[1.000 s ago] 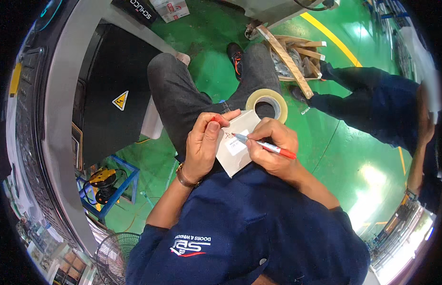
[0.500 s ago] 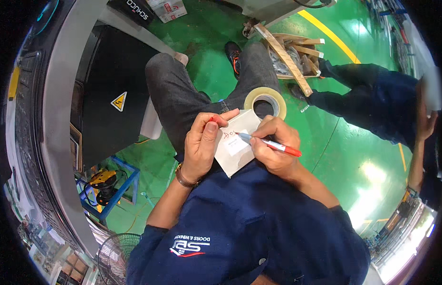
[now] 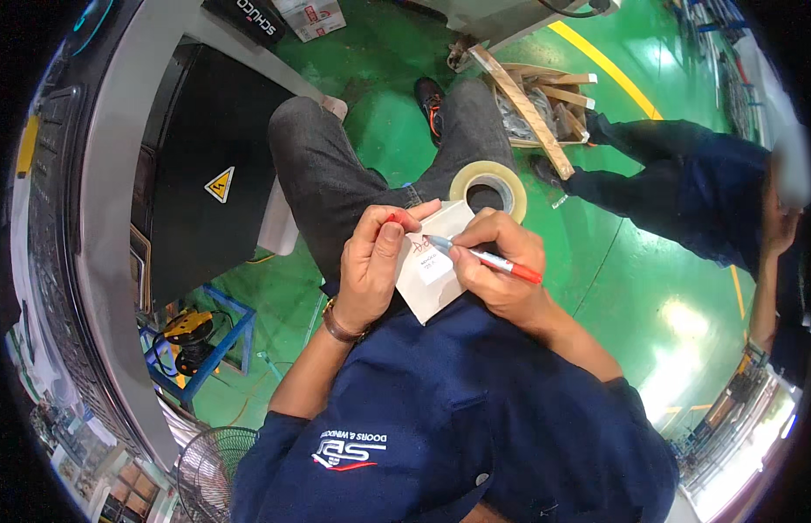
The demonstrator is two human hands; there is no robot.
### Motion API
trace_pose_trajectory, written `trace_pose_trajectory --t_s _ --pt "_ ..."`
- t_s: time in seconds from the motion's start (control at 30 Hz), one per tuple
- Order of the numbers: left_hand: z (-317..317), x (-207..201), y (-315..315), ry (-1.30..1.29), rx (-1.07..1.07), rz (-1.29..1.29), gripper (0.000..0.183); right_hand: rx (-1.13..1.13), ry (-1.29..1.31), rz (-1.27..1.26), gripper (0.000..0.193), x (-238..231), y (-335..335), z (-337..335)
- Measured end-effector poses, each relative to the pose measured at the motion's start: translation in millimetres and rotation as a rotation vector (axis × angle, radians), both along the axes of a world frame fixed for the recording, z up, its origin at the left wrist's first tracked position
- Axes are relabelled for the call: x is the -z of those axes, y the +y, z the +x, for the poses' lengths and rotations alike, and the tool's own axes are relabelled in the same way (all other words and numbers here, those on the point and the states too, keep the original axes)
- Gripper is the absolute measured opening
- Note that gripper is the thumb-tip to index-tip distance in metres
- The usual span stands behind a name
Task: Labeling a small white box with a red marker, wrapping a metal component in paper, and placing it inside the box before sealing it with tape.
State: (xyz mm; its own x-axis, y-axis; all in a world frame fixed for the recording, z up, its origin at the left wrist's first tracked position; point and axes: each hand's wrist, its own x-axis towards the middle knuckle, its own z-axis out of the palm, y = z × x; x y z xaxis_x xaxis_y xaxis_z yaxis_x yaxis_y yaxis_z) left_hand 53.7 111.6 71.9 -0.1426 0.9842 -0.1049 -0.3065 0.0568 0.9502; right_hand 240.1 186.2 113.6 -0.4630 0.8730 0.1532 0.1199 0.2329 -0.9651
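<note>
My left hand (image 3: 368,266) grips a small flat white box (image 3: 430,301) over my lap, and a red marker cap (image 3: 393,219) is pinched between its thumb and finger. On the box is a white label with small print, with red handwriting above it. In my right hand (image 3: 508,277) is a red-and-white marker (image 3: 503,264), its grey tip end down on the box's upper part beside the red marks. A roll of clear yellowish tape (image 3: 472,177) rests by my thigh, just beyond the right hand.
Left stands a black panel (image 3: 222,131) with a yellow warning triangle. Below it are a blue metal stand (image 3: 215,349) holding a yellow-and-black tool, and a fan (image 3: 209,471). Ahead, a crate (image 3: 545,100) holds wood strips. A person in dark clothes (image 3: 684,174) stands at right.
The marker tip has shifted slightly up and to the left across the box, and the red writing has grown. My left hand keeps its hold on the box and cap.
</note>
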Motion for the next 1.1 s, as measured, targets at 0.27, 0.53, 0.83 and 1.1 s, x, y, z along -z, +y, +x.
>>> trace_pose_trajectory --t_s 0.27,0.53,0.83,1.1 --pt "-0.7 -2.4 1.3 0.016 0.024 0.095 0.032 -0.018 0.045 -0.113 0.019 -31.5 19.8 3.5" --pt "-9.6 -6.7 -7.4 0.191 0.058 0.082 0.034 -0.059 0.249 -0.611 0.023 -42.4 47.7 -14.3" --pt "-26.0 -10.9 -9.7 0.297 0.017 0.120 0.031 -0.090 0.036 -0.403 0.013 -47.0 51.4 -38.3" --pt "-27.2 -8.1 -9.7 0.264 0.005 0.121 0.026 -0.236 -0.187 -0.164 0.014 -51.4 41.7 -56.0"
